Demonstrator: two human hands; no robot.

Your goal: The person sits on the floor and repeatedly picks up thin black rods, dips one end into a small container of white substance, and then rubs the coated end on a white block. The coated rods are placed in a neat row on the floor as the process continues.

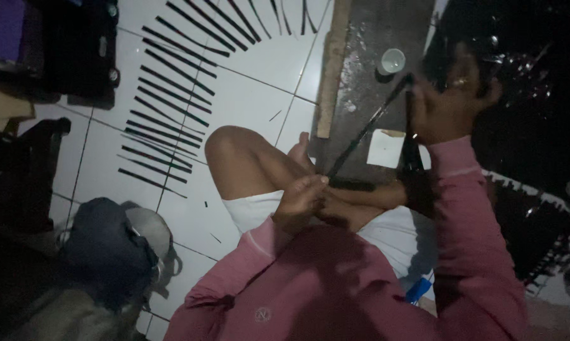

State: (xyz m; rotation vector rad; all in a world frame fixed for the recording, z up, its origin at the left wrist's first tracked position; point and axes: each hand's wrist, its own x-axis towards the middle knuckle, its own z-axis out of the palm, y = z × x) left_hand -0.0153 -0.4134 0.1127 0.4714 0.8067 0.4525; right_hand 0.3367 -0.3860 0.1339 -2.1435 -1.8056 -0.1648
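- Gripping the near end of a long dark stick [367, 129], the left hand [301, 202] is clenched at frame centre above the lap.
- The right hand [446, 107], upper right, closes on its far end, keeping it taut and slanted.
- Beneath lies a dark board [361, 57] bearing a small cup [391, 60].
- Finished sticks [165, 107] fan across the white tiled floor [247, 95], upper left; open room remains between them and the knee.

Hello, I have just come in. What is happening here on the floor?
A person in a pink sweater sits on the white tiled floor. The left hand grips the lower end of a long dark stick, and the right hand is raised at its upper end. Many similar dark sticks lie spread in a fan on the tiles. A small cup stands on a dark board ahead.
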